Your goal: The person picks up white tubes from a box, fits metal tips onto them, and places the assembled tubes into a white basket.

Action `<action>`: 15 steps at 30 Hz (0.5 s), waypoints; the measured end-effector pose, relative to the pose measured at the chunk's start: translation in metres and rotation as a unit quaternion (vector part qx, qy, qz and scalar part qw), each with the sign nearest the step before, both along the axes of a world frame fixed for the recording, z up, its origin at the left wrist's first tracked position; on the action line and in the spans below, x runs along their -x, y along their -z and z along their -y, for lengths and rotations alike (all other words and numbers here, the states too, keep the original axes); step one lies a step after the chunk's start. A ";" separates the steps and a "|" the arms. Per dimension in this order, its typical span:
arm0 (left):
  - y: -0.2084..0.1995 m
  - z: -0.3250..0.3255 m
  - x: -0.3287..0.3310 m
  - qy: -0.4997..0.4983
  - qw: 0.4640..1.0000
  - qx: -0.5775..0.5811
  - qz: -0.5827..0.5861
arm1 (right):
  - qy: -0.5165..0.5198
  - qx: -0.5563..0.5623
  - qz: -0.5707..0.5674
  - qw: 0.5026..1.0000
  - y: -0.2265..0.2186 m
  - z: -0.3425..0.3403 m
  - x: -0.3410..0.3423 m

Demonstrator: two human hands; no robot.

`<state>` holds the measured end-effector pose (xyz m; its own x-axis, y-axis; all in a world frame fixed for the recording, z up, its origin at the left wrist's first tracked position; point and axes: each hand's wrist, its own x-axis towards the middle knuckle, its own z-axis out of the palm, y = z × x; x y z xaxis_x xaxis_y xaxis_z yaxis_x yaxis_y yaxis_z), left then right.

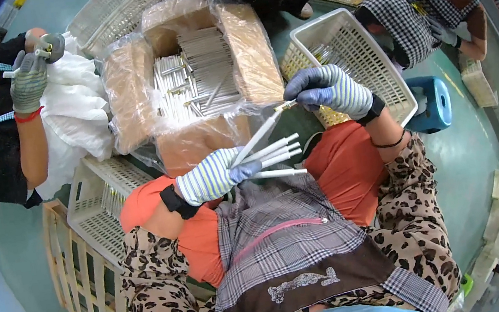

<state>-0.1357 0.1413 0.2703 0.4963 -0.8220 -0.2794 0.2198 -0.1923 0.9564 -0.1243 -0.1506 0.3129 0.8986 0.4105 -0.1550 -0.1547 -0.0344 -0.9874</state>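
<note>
My left hand [209, 177], in a striped glove with grey fingertips, is closed round several white tubes [277, 147] that fan out to the right above my lap. One tube [257, 136] slants up toward my right hand [333, 90]. At its upper end sits a small brass-coloured fitting [284, 106], and my gloved right thumb and fingers pinch there. Beyond my hands stands an open cardboard box [248, 47] lined with clear plastic. Many white tubes [207, 60] lie in it, some with brass-coloured ends.
To the right of the box is a white plastic crate [368, 43] with brass-coloured parts inside; a blue plastic container [438, 102] stands behind it. Another crate [87, 204] and a wooden pallet [77, 269] lie at left. Co-workers sit at left, far side and right.
</note>
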 end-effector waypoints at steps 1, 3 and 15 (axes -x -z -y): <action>0.000 -0.001 0.002 0.014 1.000 -0.002 -0.019 | 0.005 0.011 0.005 1.000 0.000 -0.003 0.001; -0.001 -0.002 0.001 0.036 0.998 -0.025 -0.035 | 0.000 0.007 0.016 1.000 0.001 0.001 0.001; 0.007 -0.009 0.000 0.100 0.980 -0.100 0.143 | -0.133 0.099 0.120 0.979 0.002 -0.002 0.005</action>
<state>-0.1354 0.1498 0.2635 0.4128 -0.8535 -0.3180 -0.1131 -0.3945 0.9119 -0.1293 -0.1487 0.3104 0.7841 0.6183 -0.0536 0.1206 -0.2365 -0.9641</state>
